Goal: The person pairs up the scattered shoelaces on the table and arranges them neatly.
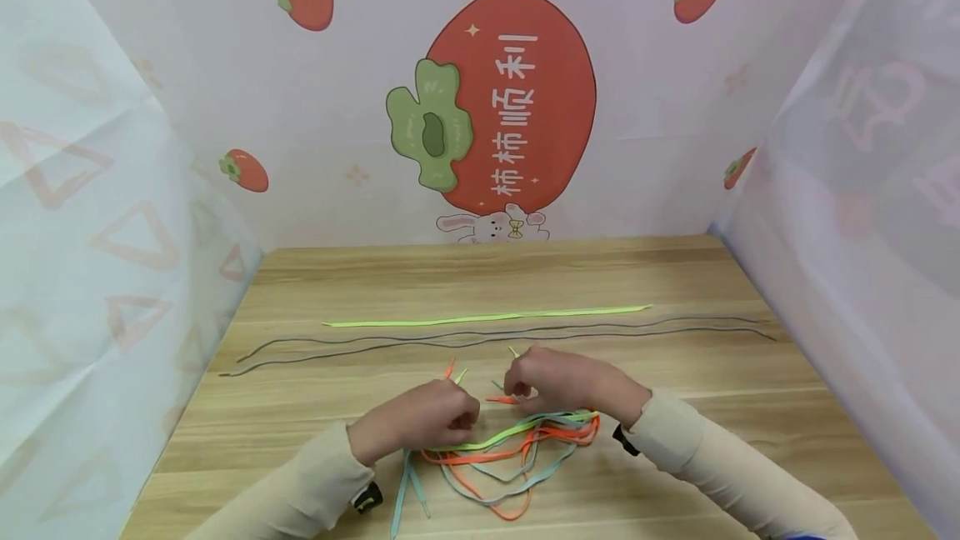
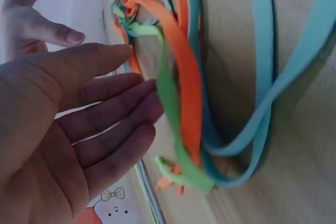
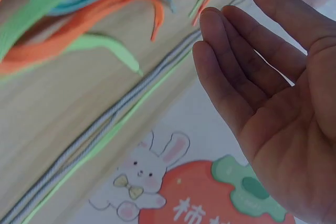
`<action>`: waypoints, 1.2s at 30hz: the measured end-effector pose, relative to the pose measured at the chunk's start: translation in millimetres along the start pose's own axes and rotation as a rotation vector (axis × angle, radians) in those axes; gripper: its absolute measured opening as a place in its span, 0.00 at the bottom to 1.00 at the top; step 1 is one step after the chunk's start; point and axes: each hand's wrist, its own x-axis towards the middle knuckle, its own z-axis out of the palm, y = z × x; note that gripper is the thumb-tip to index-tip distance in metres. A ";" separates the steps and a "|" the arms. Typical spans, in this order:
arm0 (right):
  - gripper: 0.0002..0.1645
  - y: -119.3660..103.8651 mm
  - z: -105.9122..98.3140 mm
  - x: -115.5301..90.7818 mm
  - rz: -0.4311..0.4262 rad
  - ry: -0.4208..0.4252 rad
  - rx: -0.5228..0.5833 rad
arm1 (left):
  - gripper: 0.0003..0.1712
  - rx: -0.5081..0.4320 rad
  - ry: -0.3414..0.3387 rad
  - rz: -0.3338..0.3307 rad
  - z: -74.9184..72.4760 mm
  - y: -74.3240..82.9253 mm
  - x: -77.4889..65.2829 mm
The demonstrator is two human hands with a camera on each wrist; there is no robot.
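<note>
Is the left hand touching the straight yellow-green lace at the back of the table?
Apart. The head view shows bare table and two grey laces between the left hand and that yellow-green lace.

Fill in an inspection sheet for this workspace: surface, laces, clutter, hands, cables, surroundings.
Surface: wood-grain table, laces lying on it.
Laces: one straight yellow-green lace farthest from the person; two grey laces next, side by side; nearest, a loose, overlapping bundle of orange, blue and yellow-green laces.
Clutter: nothing seen.
Hands: left hand over the bundle's left part, contact unclear; right hand by its far side. Neither grips a lace in the wrist views.
Cables: nothing seen.
Surroundings: pale backdrop printed with red fruit and a rabbit; a small dark device by each sleeve cuff.
</note>
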 end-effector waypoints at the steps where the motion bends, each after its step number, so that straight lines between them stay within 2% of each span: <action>1: 0.09 -1.8 2.4 1.8 -0.003 -0.006 -0.001 | 0.09 0.010 0.001 -0.002 1.9 1.8 1.4; 6: 0.08 -6.9 14.4 9.3 0.001 -0.027 0.014 | 0.13 0.036 0.001 -0.035 10.2 9.2 5.1; 10: 0.09 -7.8 21.7 11.1 0.033 -0.030 0.053 | 0.11 0.098 0.015 -0.060 16.6 13.4 6.0; 15: 0.04 -6.2 29.8 12.0 0.054 -0.006 0.112 | 0.10 0.178 0.050 -0.073 23.1 15.2 6.2; 19: 0.06 -3.7 36.5 14.2 0.053 0.003 0.185 | 0.12 0.172 0.073 -0.078 25.8 12.4 3.9; 22: 0.08 -2.2 40.5 15.4 0.055 0.001 0.239 | 0.13 0.090 0.080 -0.087 24.9 8.5 2.1; 26: 0.10 -0.5 44.1 16.5 0.047 0.004 0.306 | 0.11 -0.131 0.089 -0.093 20.0 2.8 -0.4; 30: 0.09 1.5 47.1 18.3 0.014 0.025 0.317 | 0.08 -0.340 0.113 -0.104 17.0 -3.2 -3.4; 33: 0.08 3.2 47.9 19.4 -0.003 0.044 0.317 | 0.06 -0.441 0.138 -0.122 16.2 -7.1 -5.3; 36: 0.07 5.6 47.8 20.0 -0.002 0.050 0.339 | 0.05 -0.502 0.151 -0.133 14.8 -8.9 -6.8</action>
